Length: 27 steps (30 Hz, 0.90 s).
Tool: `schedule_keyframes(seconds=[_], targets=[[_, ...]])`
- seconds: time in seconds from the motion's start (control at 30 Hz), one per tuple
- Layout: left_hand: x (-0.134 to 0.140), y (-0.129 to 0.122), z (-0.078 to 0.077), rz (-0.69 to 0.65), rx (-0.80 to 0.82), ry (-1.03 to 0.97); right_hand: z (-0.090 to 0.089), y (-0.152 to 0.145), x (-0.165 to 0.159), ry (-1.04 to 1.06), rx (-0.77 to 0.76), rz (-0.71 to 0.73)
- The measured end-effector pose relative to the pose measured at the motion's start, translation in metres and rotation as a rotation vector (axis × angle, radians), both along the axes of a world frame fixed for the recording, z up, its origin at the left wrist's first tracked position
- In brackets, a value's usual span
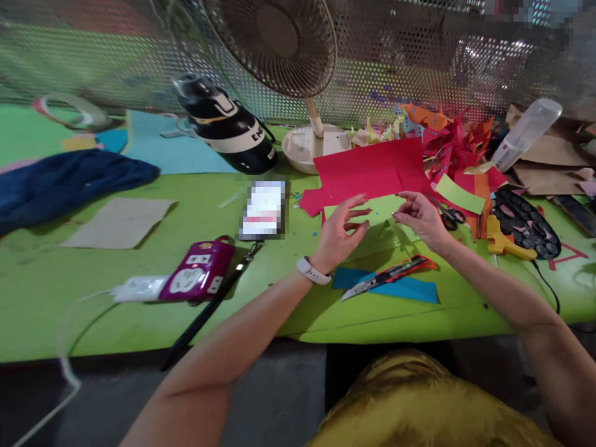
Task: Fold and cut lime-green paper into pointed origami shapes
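Note:
My left hand (pixel 339 234) hovers over a light green sheet of paper (pixel 361 247), its fingers spread and nothing visible in them. Opposite it, my right hand (pixel 423 218) has thumb and forefinger bent toward each other at a narrow piece of light green paper (pixel 397 234), which slants down from the fingertips; the exact grip is hard to see. Just below the hands, an orange and black utility knife (pixel 393 274) with its blade out lies across a blue paper strip (pixel 412 289). Behind them is a large red sheet (pixel 367 171).
Scissors (pixel 449 214), a yellow glue gun (pixel 507 239) and a black palette-like tray (pixel 526 223) lie at right. Paper scraps (pixel 459 139) pile up behind. A fan (pixel 316 146), bottle (pixel 233 133), phone (pixel 263 210) and purple power socket (pixel 198 270) stand or lie leftward.

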State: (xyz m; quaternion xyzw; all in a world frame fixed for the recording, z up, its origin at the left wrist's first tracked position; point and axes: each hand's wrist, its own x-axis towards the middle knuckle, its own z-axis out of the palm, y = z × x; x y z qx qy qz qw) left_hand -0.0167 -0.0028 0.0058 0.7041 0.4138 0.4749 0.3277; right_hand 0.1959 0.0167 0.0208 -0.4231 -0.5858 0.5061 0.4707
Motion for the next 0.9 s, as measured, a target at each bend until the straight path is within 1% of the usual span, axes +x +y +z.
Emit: schedule_keyframes(seconds=[0.07, 0.13, 0.2, 0.23, 0.33, 0.4, 0.47, 0.5, 0.57, 0.67, 0.73, 0.8, 0.9], targets=[[0.002, 0.000, 0.000, 0.012, -0.090, -0.039, 0.003, 0.000, 0.002, -0.050, -0.005, -0.011], [0.001, 0.000, 0.002, 0.049, -0.103, -0.016, 0.010, -0.004, 0.003, -0.200, 0.031, -0.041], [0.000, 0.001, 0.003, 0.085, -0.076, 0.034, 0.022, -0.011, 0.004, -0.452, 0.096, -0.038], [0.000, 0.001, 0.004, 0.094, -0.063, 0.060, 0.028, -0.015, 0.004, -0.601, 0.128, -0.004], [0.000, 0.000, 0.005, 0.093, -0.062, 0.101, 0.041, -0.029, -0.001, -1.024, 0.140, 0.118], [0.001, -0.001, 0.005, 0.092, -0.078, 0.099, 0.043, -0.036, -0.005, -1.208, 0.137, 0.155], [0.002, 0.000, 0.005, 0.097, -0.122, 0.073, 0.044, -0.041, -0.006, -1.266, 0.178, 0.181], [0.002, 0.000, 0.005, 0.093, -0.164, 0.045, 0.044, -0.044, -0.006, -1.258, 0.222, 0.186], [0.002, 0.002, 0.005, 0.075, -0.290, -0.043, 0.045, -0.047, -0.005, -1.223, 0.356, 0.162], [0.001, 0.006, 0.004, 0.043, -0.537, -0.211, 0.047, -0.048, -0.002, -1.212, 0.603, 0.058], [0.000, 0.009, 0.004, -0.012, -0.660, -0.316, 0.045, -0.046, -0.001, -1.241, 0.749, -0.031], [0.000, 0.011, 0.005, -0.098, -0.695, -0.427, 0.039, -0.042, 0.001, -1.279, 0.875, -0.094], [0.000, 0.010, 0.007, -0.208, -0.676, -0.595, 0.025, -0.034, 0.003, -1.336, 1.018, -0.128]])
